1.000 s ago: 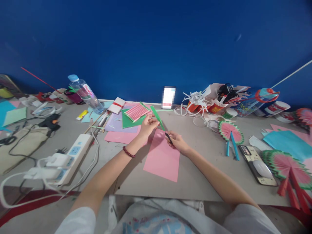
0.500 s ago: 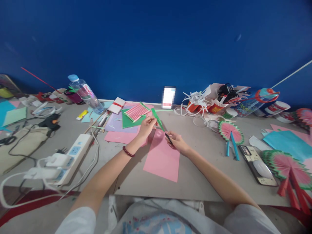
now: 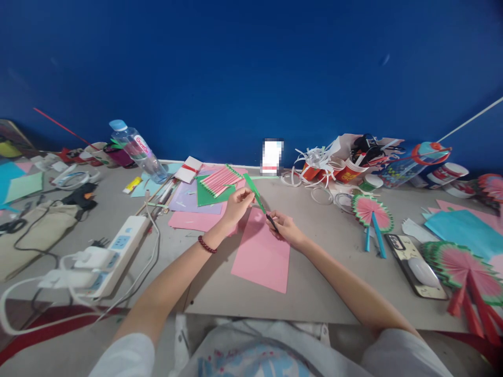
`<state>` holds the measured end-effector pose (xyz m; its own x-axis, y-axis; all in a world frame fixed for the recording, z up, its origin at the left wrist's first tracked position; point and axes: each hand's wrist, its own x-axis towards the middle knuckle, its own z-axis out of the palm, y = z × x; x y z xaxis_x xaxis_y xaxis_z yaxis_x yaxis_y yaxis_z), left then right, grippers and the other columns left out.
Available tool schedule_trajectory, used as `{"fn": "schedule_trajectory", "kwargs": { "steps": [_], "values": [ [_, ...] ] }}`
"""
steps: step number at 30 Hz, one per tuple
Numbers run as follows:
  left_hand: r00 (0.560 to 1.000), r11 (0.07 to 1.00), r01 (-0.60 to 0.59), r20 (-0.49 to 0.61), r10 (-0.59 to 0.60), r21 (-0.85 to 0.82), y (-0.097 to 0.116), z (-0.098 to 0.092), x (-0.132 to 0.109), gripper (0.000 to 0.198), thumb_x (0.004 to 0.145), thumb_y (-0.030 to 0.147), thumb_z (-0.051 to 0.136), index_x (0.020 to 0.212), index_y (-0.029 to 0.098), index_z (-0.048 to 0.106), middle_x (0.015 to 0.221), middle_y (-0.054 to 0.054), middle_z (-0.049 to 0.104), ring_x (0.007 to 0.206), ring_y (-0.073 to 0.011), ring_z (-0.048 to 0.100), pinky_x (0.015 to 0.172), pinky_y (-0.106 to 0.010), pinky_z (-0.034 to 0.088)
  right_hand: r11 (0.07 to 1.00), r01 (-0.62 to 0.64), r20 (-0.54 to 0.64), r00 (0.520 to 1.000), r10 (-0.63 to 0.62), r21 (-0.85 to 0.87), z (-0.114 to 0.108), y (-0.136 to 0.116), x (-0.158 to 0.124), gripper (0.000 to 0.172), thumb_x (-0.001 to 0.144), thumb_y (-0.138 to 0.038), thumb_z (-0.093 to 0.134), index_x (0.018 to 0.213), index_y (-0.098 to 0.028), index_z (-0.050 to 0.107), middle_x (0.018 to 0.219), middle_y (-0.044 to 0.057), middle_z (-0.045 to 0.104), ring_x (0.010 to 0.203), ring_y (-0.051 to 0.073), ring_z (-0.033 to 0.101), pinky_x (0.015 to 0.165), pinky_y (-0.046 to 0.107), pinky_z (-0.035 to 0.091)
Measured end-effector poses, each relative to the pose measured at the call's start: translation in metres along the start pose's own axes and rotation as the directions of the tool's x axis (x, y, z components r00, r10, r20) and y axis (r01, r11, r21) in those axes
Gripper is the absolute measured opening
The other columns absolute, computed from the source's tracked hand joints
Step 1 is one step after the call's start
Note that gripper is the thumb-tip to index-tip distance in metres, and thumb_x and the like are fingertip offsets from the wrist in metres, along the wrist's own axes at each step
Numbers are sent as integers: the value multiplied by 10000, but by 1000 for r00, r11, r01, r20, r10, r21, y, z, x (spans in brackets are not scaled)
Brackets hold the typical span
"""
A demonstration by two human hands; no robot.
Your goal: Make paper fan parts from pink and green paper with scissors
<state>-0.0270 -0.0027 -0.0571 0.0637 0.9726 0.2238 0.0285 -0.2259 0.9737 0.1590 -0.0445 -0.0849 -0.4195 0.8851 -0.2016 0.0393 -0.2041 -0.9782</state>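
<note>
My left hand is closed in a pinch on a narrow green paper strip that slants down to the right. My right hand grips a pair of scissors with dark handles; its blades point up-left at the strip's lower end. Both hands are above a pink paper sheet lying on the desk. Behind my left hand, a row of pleated pink pieces with green edges rests on a green sheet. Whether the blades are spread cannot be made out.
A power strip with cables is at left, near a tilted plastic bottle. To the right are watermelon-patterned paper fans, a phone with a white mouse on it, and cups of paper scraps. A blue wall stands behind.
Both hands stay nearly in place. The green strip looks slightly wider or turned in my left fingers, and the scissors have shifted very little.
</note>
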Motion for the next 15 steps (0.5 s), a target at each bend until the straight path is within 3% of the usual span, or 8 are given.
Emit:
{"fn": "schedule_trajectory", "kwargs": {
  "steps": [15],
  "values": [
    [999, 999, 36, 4, -36, -11, 4, 1, -2, 228, 792, 380, 599, 669, 190, 570, 664, 2, 589, 626, -120, 550, 605, -248, 447, 1000, 19, -5, 1000, -19, -19, 0, 1, 0, 350, 786, -514, 624, 793, -227, 424, 490, -112, 435, 364, 47, 333, 336, 161, 241]
  ]
}}
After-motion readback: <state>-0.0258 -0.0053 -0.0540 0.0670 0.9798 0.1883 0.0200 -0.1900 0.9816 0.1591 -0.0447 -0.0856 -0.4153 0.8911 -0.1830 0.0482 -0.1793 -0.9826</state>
